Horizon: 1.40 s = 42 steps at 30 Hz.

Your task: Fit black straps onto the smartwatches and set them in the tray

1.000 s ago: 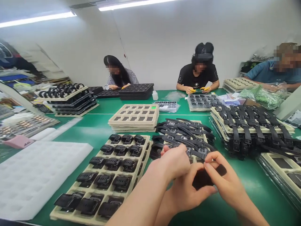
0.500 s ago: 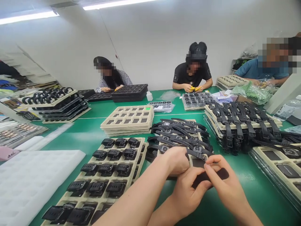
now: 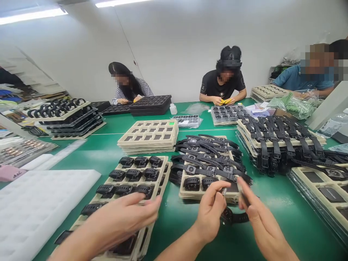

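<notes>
Between my two hands hangs a black smartwatch, its strap loop below my fingers. My left hand is closed on one end of the strap, where a small metallic part shows at the fingertips. With long fingers pressed along a dark strip, my right hand grips the other side of the watch; blur softens this. Just beyond them, a beige tray bears looped watches in front and several flat black-strapped watches across it. Another person's hand, fingers stretched, reaches in from the left over a tray of looped watches.
White foam tray lies at left. Stacked beige trays stand mid-table. More watch-laden trays and a stack with square recesses stand right. A water bottle is at far right. Several people sit across the green table.
The other person's arm has swung left from the middle tray to above the left tray, uncovering two looped watches. My hands have drawn slightly apart, and the watch now hangs lower between them.
</notes>
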{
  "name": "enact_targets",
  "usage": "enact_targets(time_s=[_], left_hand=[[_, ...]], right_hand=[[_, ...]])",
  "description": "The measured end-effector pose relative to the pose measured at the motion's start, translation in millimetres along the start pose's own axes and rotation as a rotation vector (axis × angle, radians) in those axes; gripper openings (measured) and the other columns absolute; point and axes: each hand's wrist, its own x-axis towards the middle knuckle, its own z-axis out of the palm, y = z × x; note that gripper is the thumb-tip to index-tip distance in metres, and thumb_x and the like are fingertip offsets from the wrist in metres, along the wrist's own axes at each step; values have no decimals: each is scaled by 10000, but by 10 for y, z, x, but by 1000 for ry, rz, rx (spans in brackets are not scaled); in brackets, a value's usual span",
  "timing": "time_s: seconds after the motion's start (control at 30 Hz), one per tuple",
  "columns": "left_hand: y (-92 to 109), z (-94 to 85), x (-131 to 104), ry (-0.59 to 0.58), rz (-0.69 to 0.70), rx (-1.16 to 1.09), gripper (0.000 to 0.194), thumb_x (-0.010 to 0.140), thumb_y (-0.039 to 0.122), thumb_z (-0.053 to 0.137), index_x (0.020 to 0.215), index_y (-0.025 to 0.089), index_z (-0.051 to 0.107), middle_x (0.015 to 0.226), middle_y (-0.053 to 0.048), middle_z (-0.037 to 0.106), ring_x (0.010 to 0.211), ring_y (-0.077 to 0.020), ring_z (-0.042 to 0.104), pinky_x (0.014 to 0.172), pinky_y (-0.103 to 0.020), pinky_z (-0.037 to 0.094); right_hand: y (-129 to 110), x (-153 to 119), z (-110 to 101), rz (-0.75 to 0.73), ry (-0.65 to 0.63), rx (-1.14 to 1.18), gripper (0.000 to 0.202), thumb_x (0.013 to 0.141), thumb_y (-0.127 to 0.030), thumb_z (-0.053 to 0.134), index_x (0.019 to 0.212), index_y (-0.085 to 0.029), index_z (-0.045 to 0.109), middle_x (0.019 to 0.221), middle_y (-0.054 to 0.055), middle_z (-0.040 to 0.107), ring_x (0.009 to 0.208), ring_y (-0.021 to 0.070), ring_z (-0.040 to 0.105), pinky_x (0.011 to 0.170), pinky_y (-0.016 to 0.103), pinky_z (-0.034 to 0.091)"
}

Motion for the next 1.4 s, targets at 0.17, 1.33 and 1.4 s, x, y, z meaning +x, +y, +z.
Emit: enact_targets(time_s=[0.17, 1.33, 1.4], left_hand=[[152, -34, 124, 26, -31, -264, 464, 925, 614, 613, 1060, 174, 679, 665, 57, 325, 563, -84, 308, 538, -225, 290], [29, -7, 100, 13, -131, -139, 556, 717, 614, 837, 1005, 148, 737, 680, 32, 517, 569, -69, 447, 557, -207, 364], [19, -5, 100, 36, -102, -147, 534, 730, 582, 844, 1044, 172, 708, 659, 55, 490, 551, -61, 430, 543, -198, 358]], right_hand=[[-109, 131, 234, -22, -11, 84, 302, 1069, -438, 427, 1273, -271, 574, 878, 41, 660, 732, 203, 641, 613, 286, 533], [266, 164, 597, -383, 369, 147, 86, 982, -284, 663, 915, -245, 626, 974, 28, 642, 871, 168, 653, 707, 268, 528], [274, 166, 595, -351, 341, 155, 97, 984, -301, 661, 911, -244, 634, 965, 27, 651, 844, 164, 660, 681, 262, 526]])
